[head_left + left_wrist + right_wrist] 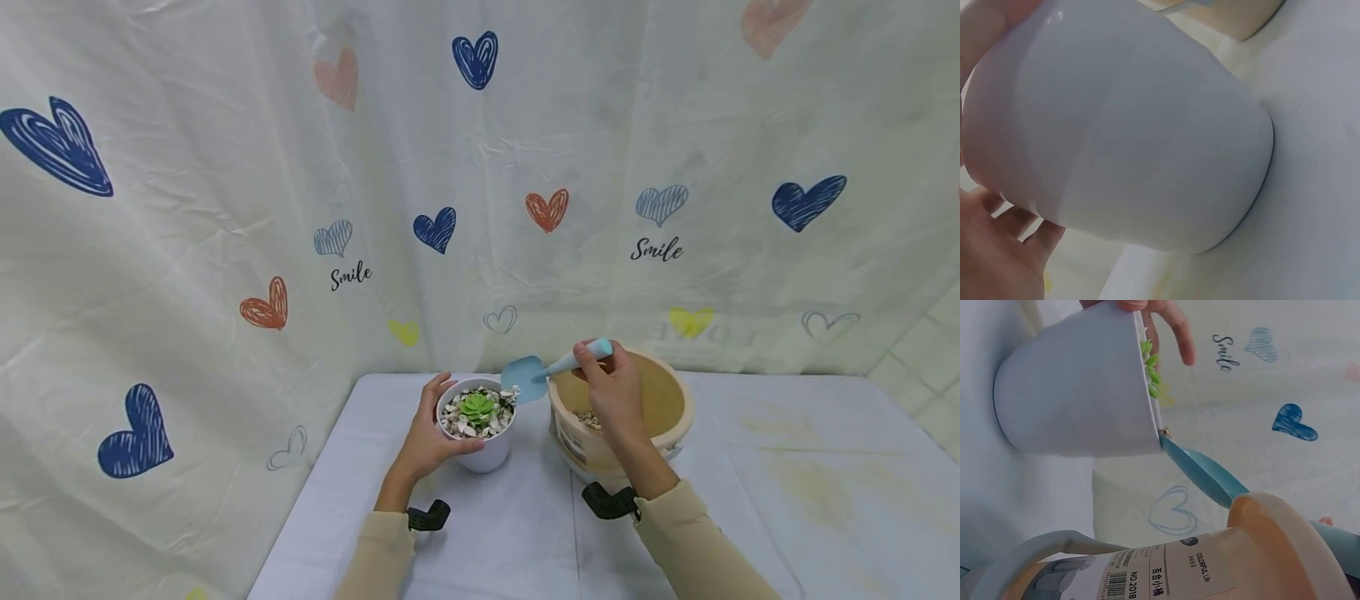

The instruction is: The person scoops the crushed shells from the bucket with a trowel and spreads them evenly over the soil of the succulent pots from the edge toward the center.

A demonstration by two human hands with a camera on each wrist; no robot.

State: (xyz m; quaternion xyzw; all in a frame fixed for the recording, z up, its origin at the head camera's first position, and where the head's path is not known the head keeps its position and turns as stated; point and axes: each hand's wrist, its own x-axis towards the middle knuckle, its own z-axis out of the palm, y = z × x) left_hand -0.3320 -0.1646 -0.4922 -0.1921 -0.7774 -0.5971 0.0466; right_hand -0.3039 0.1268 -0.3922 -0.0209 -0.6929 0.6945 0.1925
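A white flower pot (pixel 486 457) stands on the table, filled with pale stone chips (pixel 459 423) around a green succulent (pixel 477 406). My left hand (pixel 429 442) grips the pot by its left side, thumb along the front and fingers around the back, as the left wrist view also shows. My right hand (pixel 617 398) holds a small blue trowel (pixel 527 379) by its handle. In the right wrist view the blade (pixel 1207 475) tilts down to the pot's rim, with a few chips at its tip.
Right of the pot stands a cream bucket (pixel 678 417) with some chips (pixel 588 419) at its bottom and a printed label (pixel 1166 572). A white cloth covers the table (pixel 810 492). Behind hangs a curtain (pixel 570 125) printed with hearts.
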